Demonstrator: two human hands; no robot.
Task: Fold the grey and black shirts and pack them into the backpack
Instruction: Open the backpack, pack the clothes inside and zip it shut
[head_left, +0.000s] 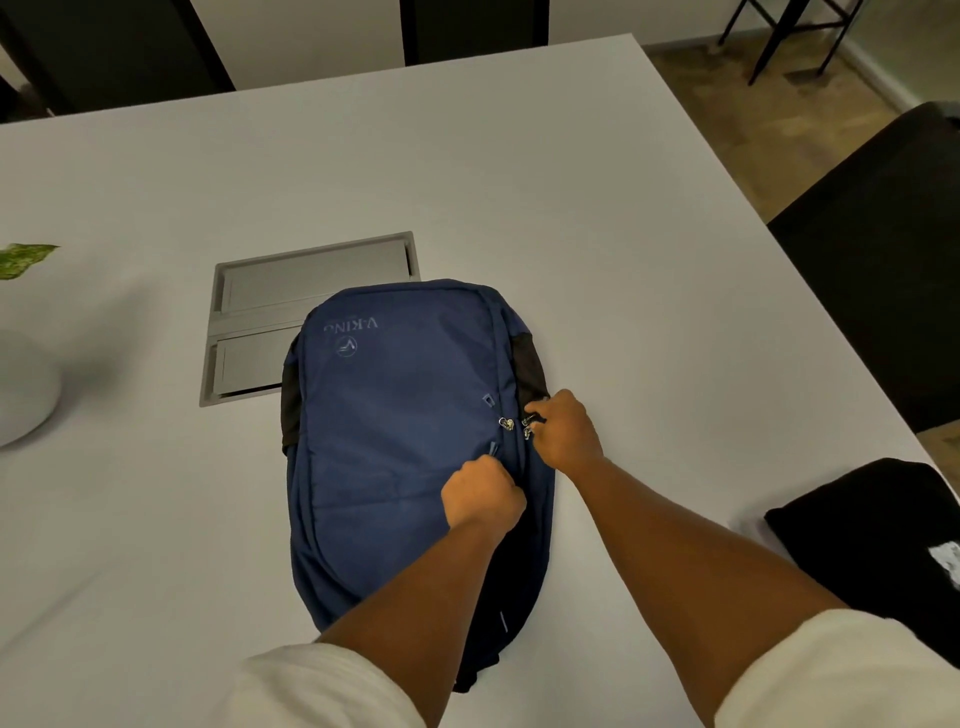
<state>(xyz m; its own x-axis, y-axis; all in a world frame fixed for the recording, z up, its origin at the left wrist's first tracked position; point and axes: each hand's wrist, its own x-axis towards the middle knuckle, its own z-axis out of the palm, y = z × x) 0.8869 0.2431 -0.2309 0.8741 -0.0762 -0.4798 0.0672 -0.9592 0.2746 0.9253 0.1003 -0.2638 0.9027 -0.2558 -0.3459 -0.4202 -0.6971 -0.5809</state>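
Since the backpack (400, 431) is soft and floppy, the left hand (480, 499) pinches fabric by the zip while the right hand (563, 431) pinches a zipper pull (531, 420); I'd grab there too.

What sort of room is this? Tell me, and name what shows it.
Probably an office or meeting room. The large white table has a metal cable hatch built into its top, dark chairs stand along its far edge, and a stool stands on the carpet beyond.
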